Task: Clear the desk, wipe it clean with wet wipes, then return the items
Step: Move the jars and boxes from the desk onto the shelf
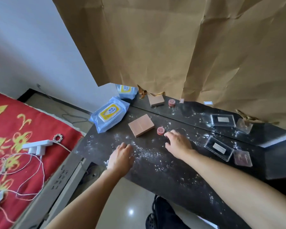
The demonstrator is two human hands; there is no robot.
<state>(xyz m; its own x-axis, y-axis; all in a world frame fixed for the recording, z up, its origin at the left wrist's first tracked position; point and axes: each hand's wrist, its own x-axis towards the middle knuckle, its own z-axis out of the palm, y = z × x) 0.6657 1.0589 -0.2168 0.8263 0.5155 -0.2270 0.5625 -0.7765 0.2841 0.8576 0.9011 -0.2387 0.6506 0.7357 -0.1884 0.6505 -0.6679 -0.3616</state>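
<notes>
A: The dark glossy worktop [163,164] is seen dusted with white powder [145,152], and nothing appears to have been cleared off it yet. The left hand [121,156] is laid palm down near the front edge, fingers loose and slightly spread, nothing held.

B: And the right hand [177,142] is set further in, fingers gently curved, nothing pinched. Its fingertips are placed just beside the small red round patterned piece [160,130].

A: That piece is judged light and hard, so a pinch across its rim would be called for. It could be sent skidding on the polished surface if nudged.

B: Just left of it, the pinkish-tan rectangular block [141,125] is lying flat, with a seam down its top. It is taken to be stiff and fairly solid, and the long sides are best gripped.

A: At the right, the clear acrylic case with a silver plate inside [219,148] is found just beside the pink translucent square case [242,157]. Both are reckoned rigid, slick and perhaps brittle. The edges should be held, not the faces.

B: The blue soft wet-wipes pack with the yellow lid [109,114] is parked at the far left corner, partly over the edge, it seems. It is reckoned squashy and can be grabbed across the middle.
</notes>
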